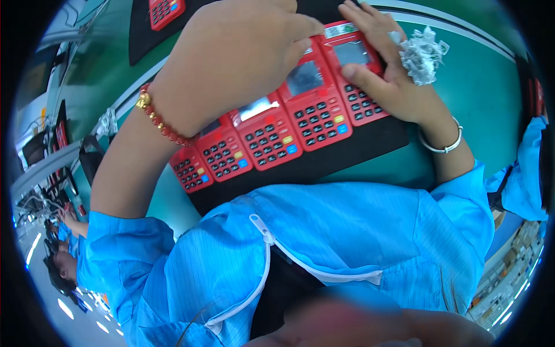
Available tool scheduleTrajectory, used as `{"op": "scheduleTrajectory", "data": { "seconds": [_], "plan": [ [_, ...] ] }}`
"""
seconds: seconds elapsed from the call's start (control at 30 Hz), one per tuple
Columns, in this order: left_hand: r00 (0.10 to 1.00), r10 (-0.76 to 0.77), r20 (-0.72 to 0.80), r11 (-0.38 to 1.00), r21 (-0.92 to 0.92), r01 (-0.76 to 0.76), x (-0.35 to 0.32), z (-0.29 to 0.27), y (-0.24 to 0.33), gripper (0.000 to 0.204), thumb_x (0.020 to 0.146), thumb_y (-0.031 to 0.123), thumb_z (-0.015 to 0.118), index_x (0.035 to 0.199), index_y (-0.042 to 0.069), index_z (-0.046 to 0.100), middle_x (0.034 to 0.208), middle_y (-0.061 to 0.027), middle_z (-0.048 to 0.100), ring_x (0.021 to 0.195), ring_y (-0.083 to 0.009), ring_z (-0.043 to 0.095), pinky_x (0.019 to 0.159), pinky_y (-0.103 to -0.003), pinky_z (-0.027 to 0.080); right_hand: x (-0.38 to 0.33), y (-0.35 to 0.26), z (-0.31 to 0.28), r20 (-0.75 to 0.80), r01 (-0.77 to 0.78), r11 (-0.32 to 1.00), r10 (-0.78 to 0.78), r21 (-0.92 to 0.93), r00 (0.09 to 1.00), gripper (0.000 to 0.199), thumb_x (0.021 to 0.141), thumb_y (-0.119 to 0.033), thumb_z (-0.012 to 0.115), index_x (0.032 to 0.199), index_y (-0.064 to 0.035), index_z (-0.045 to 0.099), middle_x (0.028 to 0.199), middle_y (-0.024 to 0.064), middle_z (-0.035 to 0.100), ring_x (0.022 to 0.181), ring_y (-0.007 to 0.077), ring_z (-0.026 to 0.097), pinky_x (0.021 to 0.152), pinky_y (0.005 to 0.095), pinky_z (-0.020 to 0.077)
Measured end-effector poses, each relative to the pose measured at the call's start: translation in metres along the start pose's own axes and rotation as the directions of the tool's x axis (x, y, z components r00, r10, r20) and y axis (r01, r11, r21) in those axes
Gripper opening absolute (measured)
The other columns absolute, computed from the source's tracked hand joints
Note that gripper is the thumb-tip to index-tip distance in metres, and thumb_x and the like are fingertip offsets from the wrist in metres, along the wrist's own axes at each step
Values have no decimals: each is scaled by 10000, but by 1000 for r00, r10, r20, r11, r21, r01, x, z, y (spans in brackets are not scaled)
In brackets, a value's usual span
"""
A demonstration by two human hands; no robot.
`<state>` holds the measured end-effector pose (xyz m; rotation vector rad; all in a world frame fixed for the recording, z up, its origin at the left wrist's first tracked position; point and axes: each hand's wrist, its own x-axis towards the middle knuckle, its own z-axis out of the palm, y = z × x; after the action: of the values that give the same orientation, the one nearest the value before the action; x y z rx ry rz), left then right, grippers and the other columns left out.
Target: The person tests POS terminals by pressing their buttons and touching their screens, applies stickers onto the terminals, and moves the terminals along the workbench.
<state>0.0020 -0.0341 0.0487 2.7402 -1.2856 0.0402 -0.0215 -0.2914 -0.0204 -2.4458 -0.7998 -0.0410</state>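
Several red card payment terminals (317, 110) lie side by side in a slanting row, their keypads towards me. My left hand (260, 40) reaches over the row, its fingers curled at the top of the rightmost terminal (364, 110). Index finger and thumb are close together there; what they hold, if anything, I cannot make out. A pale printed label (341, 30) sits on that terminal's top end. My right hand (393, 66) lies across its right side, fingers stretched out and thumb spread beside the screen. My left forearm hides the upper parts of the terminals on the left.
Under the terminals is a black mat (370, 151) on a green table (480, 110). A crumpled clear plastic bundle (425, 55) is beside my right hand. Another red terminal (166, 13) lies on a black mat at the upper left. A person (62, 260) is at the far left.
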Motion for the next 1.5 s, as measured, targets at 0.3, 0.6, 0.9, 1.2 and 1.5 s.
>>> {"op": "scheduleTrajectory", "data": {
  "seconds": [0.3,0.6,0.9,1.2,1.5],
  "plan": [
    [927,23,374,994,90,-61,43,-33,29,216,865,190,643,1025,66,717,800,-92,679,686,-256,690,615,-357,542,-21,8,-17,116,-39,999,39,-2,992,898,868,-507,726,1527,-6,380,1519,279,433,1434,494,354,1183,584,240],
    [973,-106,-205,981,-181,69,14,40,-6,293,935,254,642,1198,160,728,991,-79,721,890,-266,698,764,-377,558,4,-18,-15,1,-14,1000,14,-2,1000,822,851,-492,730,1511,-92,448,1522,172,476,1419,415,405,1197,493,272],
    [996,-12,92,950,-308,40,38,35,-50,292,761,252,670,1009,149,785,906,-130,753,861,-316,729,710,-424,581,-11,42,34,140,-321,906,293,274,946,867,956,-332,681,1604,-27,193,1641,189,252,1511,294,257,1219,400,226],
    [992,62,111,947,-321,-24,41,40,-8,349,878,316,574,1144,141,717,1016,-124,738,933,-323,719,782,-468,568,16,64,51,241,-109,888,-2,446,971,701,993,-389,590,1541,-34,336,1496,197,454,1366,284,433,1177,394,282],
    [995,-97,-14,936,-340,87,-74,-15,-30,404,836,220,655,1238,193,683,1059,-86,723,983,-272,708,751,-393,589,23,-56,-13,59,138,974,-130,-179,990,627,971,-550,529,1419,-113,566,1596,218,354,1476,438,315,1179,507,319]
  ]
}}
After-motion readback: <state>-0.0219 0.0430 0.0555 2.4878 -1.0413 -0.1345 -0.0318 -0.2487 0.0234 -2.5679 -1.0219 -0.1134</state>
